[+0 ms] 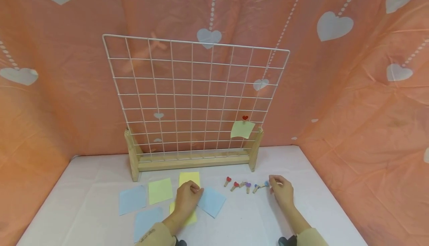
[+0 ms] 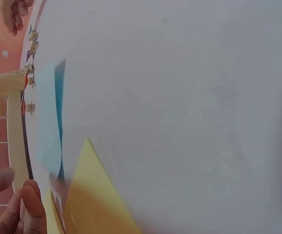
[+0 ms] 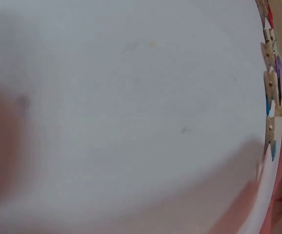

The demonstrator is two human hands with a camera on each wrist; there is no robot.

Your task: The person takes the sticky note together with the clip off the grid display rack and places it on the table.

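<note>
My left hand hovers over the sticky notes, its fingers loosely curled with nothing visible between them. Just right of it lies a light blue sticky note, whose edge lifts off the table in the left wrist view. Partly covered by that hand and forearm is a yellow sticky note. My right hand is held above the table at the right end of a row of small wooden clothespins with hearts. Nearest its fingertips is a blue-heart clothespin; in the right wrist view this clothespin appears apart from the fingers.
A white wire grid stands in a wooden base at the back. One pale green note hangs there from a red-heart clothespin. More notes, blue, green and yellow, lie on the left.
</note>
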